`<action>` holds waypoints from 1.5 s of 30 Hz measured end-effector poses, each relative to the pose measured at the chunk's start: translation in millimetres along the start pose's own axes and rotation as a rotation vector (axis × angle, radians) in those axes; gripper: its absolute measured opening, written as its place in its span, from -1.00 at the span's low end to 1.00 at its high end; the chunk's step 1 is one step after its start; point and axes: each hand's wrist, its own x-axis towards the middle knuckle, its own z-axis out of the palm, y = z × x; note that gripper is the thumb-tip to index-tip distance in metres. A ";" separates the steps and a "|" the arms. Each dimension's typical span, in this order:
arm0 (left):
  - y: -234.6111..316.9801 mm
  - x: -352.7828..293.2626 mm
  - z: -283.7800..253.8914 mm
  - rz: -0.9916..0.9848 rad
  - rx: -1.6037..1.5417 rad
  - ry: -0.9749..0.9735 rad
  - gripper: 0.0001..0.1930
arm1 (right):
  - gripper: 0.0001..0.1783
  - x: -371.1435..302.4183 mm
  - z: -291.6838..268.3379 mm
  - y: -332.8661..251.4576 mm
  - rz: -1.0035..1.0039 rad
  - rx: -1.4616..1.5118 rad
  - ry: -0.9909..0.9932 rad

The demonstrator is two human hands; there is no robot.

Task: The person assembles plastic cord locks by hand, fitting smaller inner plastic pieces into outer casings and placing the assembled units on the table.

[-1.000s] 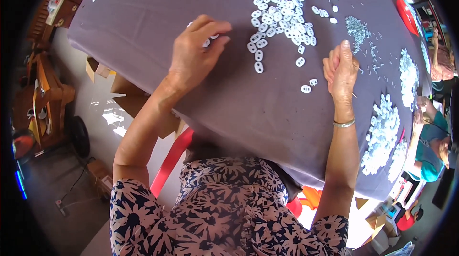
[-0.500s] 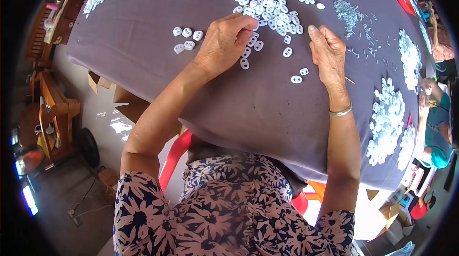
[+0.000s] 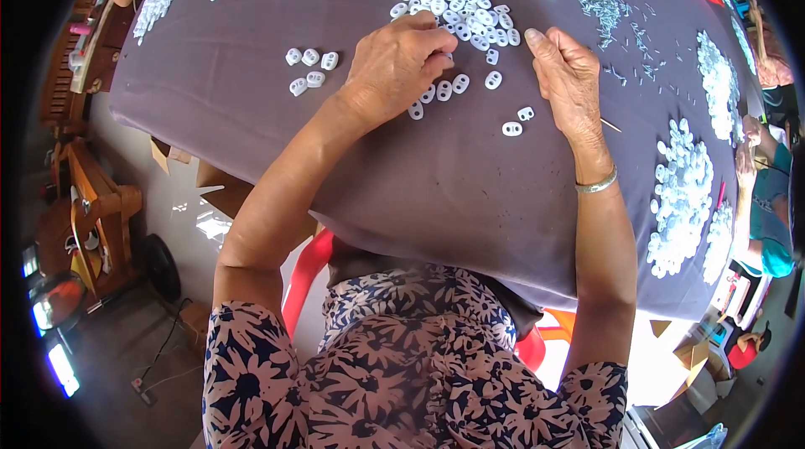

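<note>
My left hand (image 3: 398, 63) is closed, its thumb and fingers pinched together at the near edge of a loose heap of small white oval two-hole pieces (image 3: 457, 0). A pale bit shows at its fingertips, too small to name. Beside its knuckles a short row of the same pieces (image 3: 444, 91) lies on the cloth. My right hand (image 3: 566, 80) is curled closed with the thumb on top; what it holds is hidden. A thin pale stick (image 3: 611, 125) shows beside that wrist, and I cannot tell if it is held or lying there. Two white pieces (image 3: 512, 129) lie between my hands.
A dark grey cloth (image 3: 419, 189) covers the table. Several white pieces (image 3: 311, 57) stand grouped at left. Small metal parts (image 3: 601, 9) are scattered at right, near heaps of white pieces (image 3: 683, 197). Other people's arms (image 3: 746, 166) reach in at the right edge.
The view has shifted slightly. The white pieces beside my left hand have come nearer to me and closer into a row. My right hand keeps nearly the same pose.
</note>
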 end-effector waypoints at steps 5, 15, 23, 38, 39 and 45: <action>-2.6 3.6 -2.0 -0.136 -0.076 -0.107 -0.90 | -0.56 0.8 -0.9 3.0 -0.016 -0.017 -0.011; 17.1 11.8 -0.6 -0.282 -0.515 -0.064 -0.86 | -0.87 -6.1 3.8 -7.1 -0.102 -0.094 -0.052; 34.4 20.2 21.4 -0.447 -1.115 0.101 -0.90 | -0.87 -12.6 10.5 -10.7 -0.256 -0.215 -0.063; 37.1 8.8 36.8 -0.414 -1.154 0.202 -0.93 | -0.91 -14.1 16.2 -4.8 -0.287 -0.177 -0.019; 35.9 9.2 36.7 -0.396 -1.147 0.198 -0.94 | -0.91 -13.9 17.1 -6.4 -0.282 -0.177 -0.021; 31.3 11.5 30.6 -0.284 -1.072 0.105 -0.90 | -0.94 -12.0 12.3 -15.5 -0.135 -0.030 -0.057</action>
